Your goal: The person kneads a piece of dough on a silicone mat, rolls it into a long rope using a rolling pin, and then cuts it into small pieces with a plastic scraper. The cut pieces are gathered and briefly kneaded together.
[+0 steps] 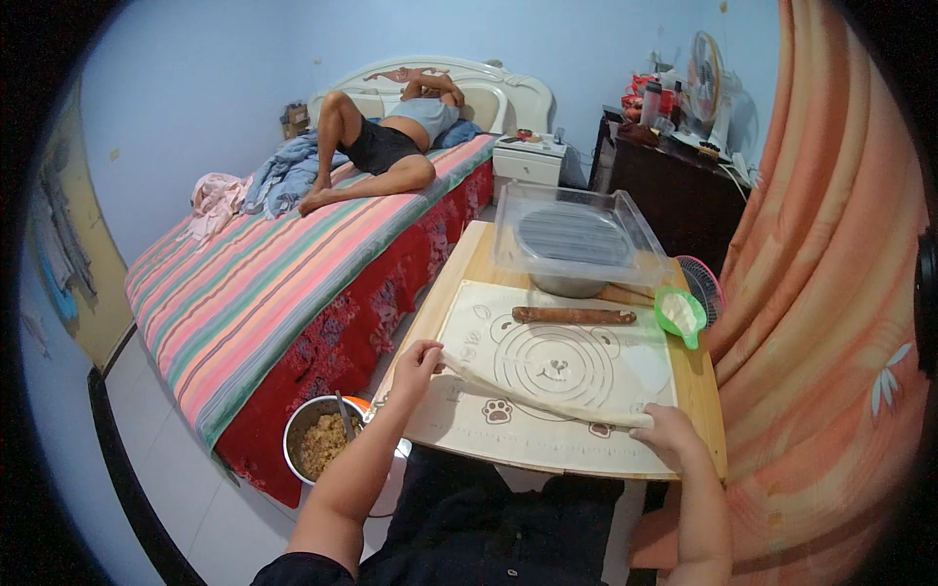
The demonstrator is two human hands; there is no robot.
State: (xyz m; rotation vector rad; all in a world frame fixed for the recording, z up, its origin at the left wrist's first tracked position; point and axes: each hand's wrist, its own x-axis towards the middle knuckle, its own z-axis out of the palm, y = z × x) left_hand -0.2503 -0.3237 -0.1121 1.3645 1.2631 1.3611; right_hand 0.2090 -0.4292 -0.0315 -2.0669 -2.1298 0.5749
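A long, thin rope of pale dough (532,398) stretches between my two hands above a white printed pastry mat (459,410). My left hand (418,365) pinches its left end, and my right hand (667,430) grips the other end, lower and nearer to me. The middle of the dough sags slightly. Beyond it on the mat lies a brown wooden rolling pin (575,315). At the mat's right edge sits a green bowl (681,314) of white flour.
A clear plastic bin (640,234) stands over a metal basin (567,285) at the table's far end. A pot of brownish filling (320,441) with a utensil is low at left. An orange curtain (811,322) hangs close right. A person (401,142) lies on the striped bed (293,264).
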